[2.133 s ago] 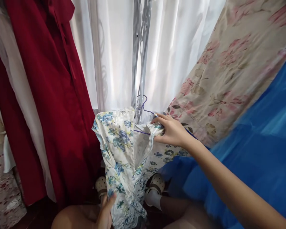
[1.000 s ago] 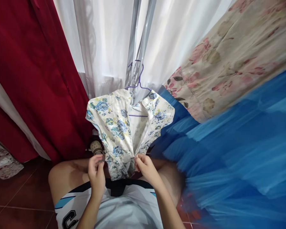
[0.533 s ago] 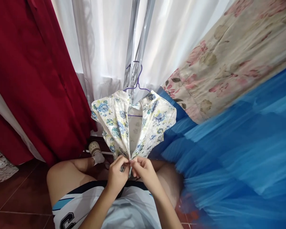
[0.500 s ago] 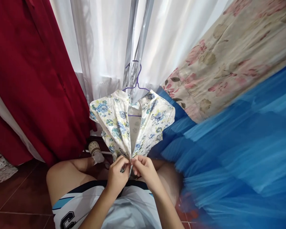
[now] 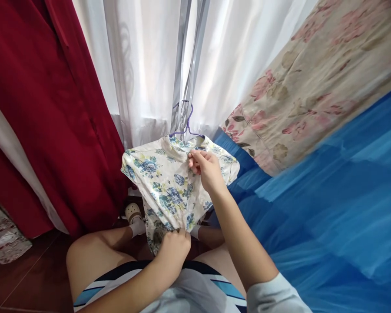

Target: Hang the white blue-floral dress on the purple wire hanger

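In the head view, the garment (image 5: 174, 195) was hung on the purple hanger (image 5: 187, 128), its shoulders spread toward both hanger ends. Its lower front was gripped by the curled fingers of the left hand (image 5: 174, 248), above the lap. At the neckline, the fingers of the right hand (image 5: 206, 168) were pinched narrow; whether only cloth or a small pull was held could not be told. If the lower front were tugged too hard, a shoulder might be slipped off a hanger end, or the hook dislodged. If loose cloth were trapped along the front seam, it could be puckered or torn.
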`<state>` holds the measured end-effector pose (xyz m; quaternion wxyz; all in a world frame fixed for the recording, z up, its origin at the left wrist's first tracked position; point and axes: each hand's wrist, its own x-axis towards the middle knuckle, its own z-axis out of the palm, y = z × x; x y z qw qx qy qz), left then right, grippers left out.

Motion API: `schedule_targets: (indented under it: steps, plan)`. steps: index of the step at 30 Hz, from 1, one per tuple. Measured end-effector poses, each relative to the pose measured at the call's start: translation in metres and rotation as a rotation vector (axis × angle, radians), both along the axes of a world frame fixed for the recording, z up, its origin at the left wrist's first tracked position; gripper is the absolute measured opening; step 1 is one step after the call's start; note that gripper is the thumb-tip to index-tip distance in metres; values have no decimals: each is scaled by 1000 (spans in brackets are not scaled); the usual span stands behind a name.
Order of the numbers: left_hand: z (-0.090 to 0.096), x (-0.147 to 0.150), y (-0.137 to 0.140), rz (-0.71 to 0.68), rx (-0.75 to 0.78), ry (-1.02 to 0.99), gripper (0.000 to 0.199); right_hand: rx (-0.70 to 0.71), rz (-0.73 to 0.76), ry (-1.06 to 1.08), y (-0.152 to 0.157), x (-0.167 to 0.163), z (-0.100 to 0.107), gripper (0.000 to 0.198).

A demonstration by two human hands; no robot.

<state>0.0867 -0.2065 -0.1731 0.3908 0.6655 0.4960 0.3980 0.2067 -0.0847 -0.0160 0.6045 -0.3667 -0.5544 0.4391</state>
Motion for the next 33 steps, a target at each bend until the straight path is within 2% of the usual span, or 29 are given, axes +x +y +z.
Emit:
schedule_targets:
  steps: [3, 5, 8, 10, 13, 17, 20, 22, 26, 29, 31, 33]
  plan:
    - [14, -8, 13, -219, 210, 268, 25, 0, -44, 13, -11, 4, -10, 33]
    - [40, -15, 27, -139, 383, 233, 28, 2, -60, -16, -19, 9, -16, 33]
    - [96, -24, 55, 71, 703, 93, 37, 41, -38, -77, -29, 13, -16, 31]
    - [131, -26, 75, 42, 865, 155, 43, 85, -18, -117, -33, 14, -11, 30]
    - [163, -28, 101, -46, 1006, 264, 26, 132, -36, -162, -34, 13, -7, 29]
    - [171, -32, 117, -73, 1035, 292, 17, 170, -84, -192, -28, 10, -13, 28]
    - [170, -36, 118, -145, 1046, 323, 12, 184, -86, -212, -22, 5, -22, 28]
    - [171, -36, 116, -114, 1057, 273, 7, 215, -122, -252, -19, 0, -29, 27]
    - [185, -40, 119, 76, 1076, 20, 6, 276, -283, -355, -12, -7, -47, 25]
    - [192, -69, 144, 264, 1070, -239, 16, 228, -267, -394, -13, -1, -61, 25]
    - [184, -101, 172, 369, 1029, -366, 24, 192, -220, -366, -21, 5, -68, 25]
    - [161, -133, 200, 454, 954, -464, 27, 178, -186, -339, -30, 10, -73, 25]
